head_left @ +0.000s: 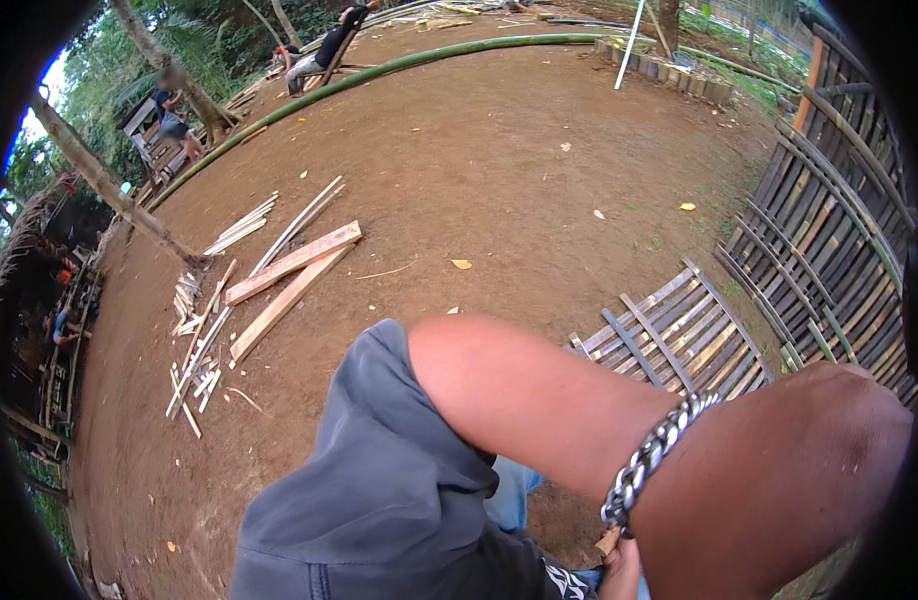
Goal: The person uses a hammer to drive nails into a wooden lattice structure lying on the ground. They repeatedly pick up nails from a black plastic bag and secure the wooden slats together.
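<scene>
My left arm comes out of a dark grey sleeve (379, 440) and crosses to the right, close in front of me. A thick silver chain bracelet (661, 452) circles its wrist. The back of my left hand (794, 475) fills the lower right; its fingers are turned away and hidden. Below the bracelet, part of my right hand (622, 572) shows with its fingers bent around something. A small tan, wood-like end (607, 542) sticks out beside them; the rest is covered by my left arm. Blue jeans (517, 490) show beneath the shirt.
A slatted bamboo panel (669, 330) lies beyond my forearm. At right stands a bamboo fence (829, 210). Two thick planks (294, 265) and several thin strips (204, 350) lie on the dirt at left. A long green bamboo pole (399, 68) crosses the back, near other people.
</scene>
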`<state>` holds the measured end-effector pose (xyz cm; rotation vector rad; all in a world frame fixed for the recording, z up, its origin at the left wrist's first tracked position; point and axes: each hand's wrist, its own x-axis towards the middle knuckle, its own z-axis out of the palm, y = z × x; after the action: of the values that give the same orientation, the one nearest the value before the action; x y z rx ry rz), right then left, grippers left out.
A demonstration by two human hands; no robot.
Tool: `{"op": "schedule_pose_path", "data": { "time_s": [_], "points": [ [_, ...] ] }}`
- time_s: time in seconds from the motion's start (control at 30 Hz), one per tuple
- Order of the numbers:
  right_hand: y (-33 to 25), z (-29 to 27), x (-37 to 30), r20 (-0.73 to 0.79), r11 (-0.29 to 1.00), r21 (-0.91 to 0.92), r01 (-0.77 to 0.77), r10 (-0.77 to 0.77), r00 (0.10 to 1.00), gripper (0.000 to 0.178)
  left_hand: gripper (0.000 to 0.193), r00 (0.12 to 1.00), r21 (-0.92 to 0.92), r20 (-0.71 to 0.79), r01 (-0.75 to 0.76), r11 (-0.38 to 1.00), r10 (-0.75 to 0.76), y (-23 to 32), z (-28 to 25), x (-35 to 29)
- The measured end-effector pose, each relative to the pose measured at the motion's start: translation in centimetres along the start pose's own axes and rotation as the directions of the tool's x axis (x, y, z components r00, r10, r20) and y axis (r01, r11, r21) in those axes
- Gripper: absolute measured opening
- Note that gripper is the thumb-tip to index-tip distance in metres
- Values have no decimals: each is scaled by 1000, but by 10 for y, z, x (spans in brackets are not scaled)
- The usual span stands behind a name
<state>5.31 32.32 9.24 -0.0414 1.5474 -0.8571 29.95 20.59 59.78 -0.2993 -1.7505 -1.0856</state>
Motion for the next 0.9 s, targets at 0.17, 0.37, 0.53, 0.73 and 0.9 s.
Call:
{"op": "schedule_pose_path", "data": {
  "time_s": [0.17, 0.37, 0.53, 0.73, 0.9],
  "points": [
    [-11, -28, 20, -96, 994, 47, 100, -95, 991, 18, 70, 991, 0, -129, 42, 999, -41, 8, 30, 26],
    [-9, -19, 18, 75, 987, 155, 33, -45, 996, 18, 98, 863, -131, -442, 211, 969, -247, -26, 4, -37],
    [-18, -18, 5, 91, 992, 79, 100, -107, 990, 21, 64, 659, -282, -376, 588, 758, -651, -145, 40, -112],
    [7, -28, 43, 159, 1000, -4, 15, -15, 987, 17, 49, 211, 784, 406, 420, 458, -889, -197, 91, -226],
    [2, -42, 67, 145, 947, -283, 151, -113, 983, 22, 37, 459, 461, 715, 256, 849, -527, -211, 138, -261]
  ]
}}
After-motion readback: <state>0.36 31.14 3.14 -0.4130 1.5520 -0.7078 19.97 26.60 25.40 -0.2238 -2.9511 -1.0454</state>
